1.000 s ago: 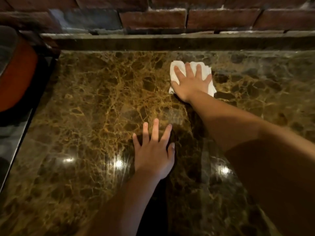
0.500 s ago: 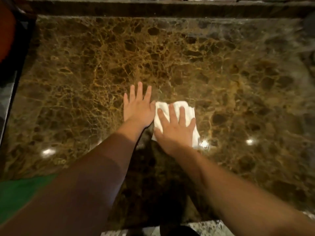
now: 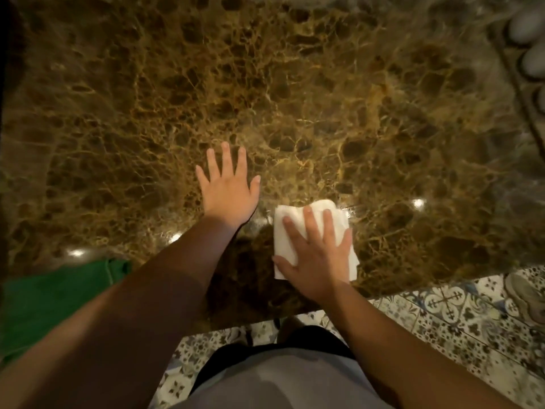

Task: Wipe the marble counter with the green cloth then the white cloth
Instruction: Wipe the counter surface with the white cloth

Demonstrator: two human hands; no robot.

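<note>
The brown marble counter (image 3: 324, 98) fills most of the view. My right hand (image 3: 317, 258) lies flat on a folded white cloth (image 3: 284, 231), pressing it onto the marble close to the counter's front edge. My left hand (image 3: 228, 188) rests flat on the bare marble just left of the cloth, fingers spread, holding nothing. A green cloth (image 3: 56, 293) lies at the front left of the counter, partly hidden by my left forearm.
An egg tray (image 3: 528, 93) holding pale eggs (image 3: 526, 26) sits at the counter's far right. Patterned floor tiles (image 3: 451, 317) show below the front edge, with a shoe (image 3: 523, 293) at the right. A dark edge runs down the left side.
My right hand has dragged the white cloth from the back of the counter toward the front edge. The view has tilted down, so the brick wall is gone and the floor shows.
</note>
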